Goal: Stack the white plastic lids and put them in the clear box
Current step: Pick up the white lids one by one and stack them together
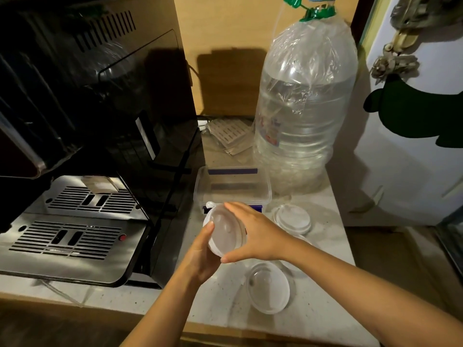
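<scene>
Both hands hold a small stack of round white plastic lids [225,231] above the counter, just in front of the clear box [268,186]. My left hand [200,256] grips the stack from below and the left. My right hand [255,234] clasps it from the right, thumb at the bottom and fingers over the top. The clear box stands open with blue clips on its near and far sides. Another white lid [292,217] lies flat to the right of the box. A further lid [268,288] rests on the counter below my right wrist.
A black coffee machine [100,121] with a steel drip tray [70,236] fills the left side. A large water bottle [305,103] with a green cap stands behind the box. A white fridge door [413,159] is at the right. The counter's front edge [100,304] is near.
</scene>
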The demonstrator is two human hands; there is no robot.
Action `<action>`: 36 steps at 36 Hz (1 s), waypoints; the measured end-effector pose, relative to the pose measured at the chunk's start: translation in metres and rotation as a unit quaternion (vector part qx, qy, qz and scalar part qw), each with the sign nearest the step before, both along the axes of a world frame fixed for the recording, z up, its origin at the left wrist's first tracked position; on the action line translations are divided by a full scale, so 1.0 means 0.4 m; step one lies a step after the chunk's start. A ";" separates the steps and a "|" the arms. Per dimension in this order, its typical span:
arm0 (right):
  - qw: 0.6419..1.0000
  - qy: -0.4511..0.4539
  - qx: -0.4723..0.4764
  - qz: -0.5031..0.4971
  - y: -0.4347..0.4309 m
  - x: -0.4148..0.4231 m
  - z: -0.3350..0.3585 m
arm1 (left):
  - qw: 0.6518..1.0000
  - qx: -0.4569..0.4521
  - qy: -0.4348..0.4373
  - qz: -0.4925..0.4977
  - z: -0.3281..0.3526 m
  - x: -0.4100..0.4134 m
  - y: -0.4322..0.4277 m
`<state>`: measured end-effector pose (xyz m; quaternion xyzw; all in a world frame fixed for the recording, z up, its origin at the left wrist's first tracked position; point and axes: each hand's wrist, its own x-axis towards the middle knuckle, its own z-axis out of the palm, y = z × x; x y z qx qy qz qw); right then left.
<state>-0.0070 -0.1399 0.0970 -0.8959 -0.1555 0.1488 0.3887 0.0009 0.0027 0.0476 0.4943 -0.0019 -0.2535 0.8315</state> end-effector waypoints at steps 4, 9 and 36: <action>1.000 -0.012 -0.009 0.005 -0.004 0.000 -0.002 | 1.000 0.002 -0.012 -0.018 -0.006 0.006 -0.001; 1.000 0.009 -0.014 0.016 -0.009 0.007 -0.022 | 0.999 0.002 -0.004 -0.037 -0.020 0.007 -0.008; 0.949 0.040 -0.289 0.117 -0.100 -0.136 -0.209 | 0.986 0.011 0.161 -0.041 -0.174 -0.052 0.070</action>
